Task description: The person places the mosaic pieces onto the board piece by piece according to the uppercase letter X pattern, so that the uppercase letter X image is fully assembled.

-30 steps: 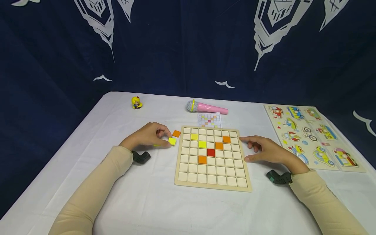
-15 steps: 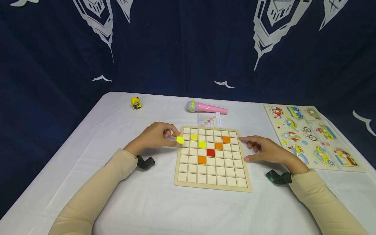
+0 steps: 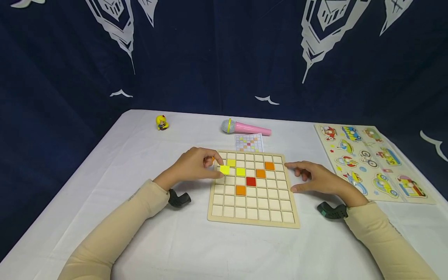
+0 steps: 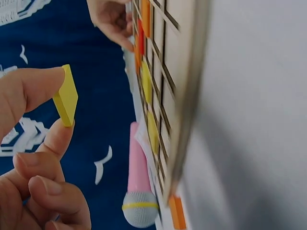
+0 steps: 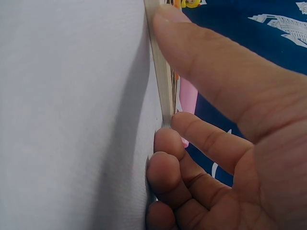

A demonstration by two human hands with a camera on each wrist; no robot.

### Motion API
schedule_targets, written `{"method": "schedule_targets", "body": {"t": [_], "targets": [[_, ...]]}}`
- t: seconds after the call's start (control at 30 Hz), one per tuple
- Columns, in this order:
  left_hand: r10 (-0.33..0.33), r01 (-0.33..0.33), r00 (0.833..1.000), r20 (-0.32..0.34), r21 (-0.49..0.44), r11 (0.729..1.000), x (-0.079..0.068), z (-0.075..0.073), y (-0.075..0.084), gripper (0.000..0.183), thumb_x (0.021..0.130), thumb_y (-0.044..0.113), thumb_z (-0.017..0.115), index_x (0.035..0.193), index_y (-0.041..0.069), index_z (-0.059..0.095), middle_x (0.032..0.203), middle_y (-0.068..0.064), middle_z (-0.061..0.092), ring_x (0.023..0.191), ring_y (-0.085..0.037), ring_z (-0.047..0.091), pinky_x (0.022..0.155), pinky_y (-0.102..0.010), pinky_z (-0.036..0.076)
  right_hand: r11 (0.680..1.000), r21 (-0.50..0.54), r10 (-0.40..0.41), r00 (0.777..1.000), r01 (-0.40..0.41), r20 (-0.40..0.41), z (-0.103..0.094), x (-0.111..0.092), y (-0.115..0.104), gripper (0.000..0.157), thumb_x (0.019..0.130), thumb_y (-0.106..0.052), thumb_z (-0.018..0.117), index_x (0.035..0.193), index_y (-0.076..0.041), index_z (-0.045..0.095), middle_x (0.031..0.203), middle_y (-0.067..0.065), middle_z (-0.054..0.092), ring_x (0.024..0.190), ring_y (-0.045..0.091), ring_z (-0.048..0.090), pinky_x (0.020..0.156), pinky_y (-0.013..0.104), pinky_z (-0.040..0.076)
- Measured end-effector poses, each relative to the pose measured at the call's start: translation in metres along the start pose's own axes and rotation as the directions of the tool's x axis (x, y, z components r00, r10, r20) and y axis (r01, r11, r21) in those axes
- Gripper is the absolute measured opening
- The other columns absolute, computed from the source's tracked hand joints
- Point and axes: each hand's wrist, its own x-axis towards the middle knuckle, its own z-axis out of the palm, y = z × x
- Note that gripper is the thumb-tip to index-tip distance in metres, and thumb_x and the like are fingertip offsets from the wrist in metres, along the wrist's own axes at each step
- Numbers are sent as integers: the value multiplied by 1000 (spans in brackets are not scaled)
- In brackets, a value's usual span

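Between the thumb and index finger of my left hand is a square yellow tile. In the head view it appears over the left columns of the wooden grid board; the left wrist view shows the tile tilted and apart from the board. Set in the grid are two yellow tiles, three orange tiles and one red tile. My right hand rests at the board's right edge, its thumb and index fingertip touching the rim, the other fingers loosely bent.
A loose orange tile lies by the board's left edge, mostly hidden by my left hand in the head view. Behind the board are a printed grid card and a pink microphone. A small figurine stands back left, a vehicle puzzle board right.
My left hand has carried the yellow tile rightward from the cloth beside the board to over its left columns. The right hand has stayed at the board's edge.
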Motion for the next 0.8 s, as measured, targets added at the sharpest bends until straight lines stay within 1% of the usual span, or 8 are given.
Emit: {"method": "schedule_targets", "body": {"t": [0.1, 0.3, 0.43, 0.57, 0.8], "targets": [[0, 0, 1000, -5, -13, 1000, 2, 4, 7, 33, 83, 30, 94, 106, 14, 77, 70, 6, 48, 66, -10, 43, 67, -29, 34, 1000, -1, 2, 1000, -2, 0, 0, 0, 0, 75, 85, -15, 93, 146, 12, 57, 102, 5, 55, 85, 14, 49, 74, 28, 42], [-11, 10, 1000, -9, -18, 1000, 7, 14, 22, 33, 84, 33, 93, 107, 17, 77, 70, 7, 48, 65, -10, 43, 65, -28, 33, 1000, -8, 6, 1000, -6, 2, 0, 0, 1, 76, 86, -16, 93, 147, 10, 57, 103, 4, 55, 86, 14, 49, 75, 28, 42], [5, -5, 1000, -4, -15, 1000, 11, 23, 32, 30, 86, 33, 92, 107, 18, 77, 69, 8, 47, 63, -8, 42, 63, -28, 32, 1000, -1, 7, 1000, -7, 2, 0, 0, 1, 76, 85, -16, 94, 147, 10, 57, 103, 4, 55, 86, 15, 49, 75, 28, 42], [21, -21, 1000, -3, -34, 999, 14, 33, 39, 29, 86, 32, 91, 107, 18, 78, 69, 9, 47, 63, -7, 43, 63, -26, 33, 1000, 12, 7, 1000, -7, 2, 0, 0, 1, 76, 85, -15, 93, 147, 11, 57, 103, 5, 55, 86, 15, 49, 75, 28, 42], [27, -26, 1000, 15, -61, 998, 19, 50, 50, 31, 86, 36, 90, 109, 19, 79, 67, 9, 47, 56, -6, 40, 55, -23, 29, 1000, 10, 13, 1000, -13, 2, 0, 0, 0, 76, 86, -15, 93, 147, 11, 57, 102, 5, 54, 86, 15, 48, 74, 28, 41]]}}
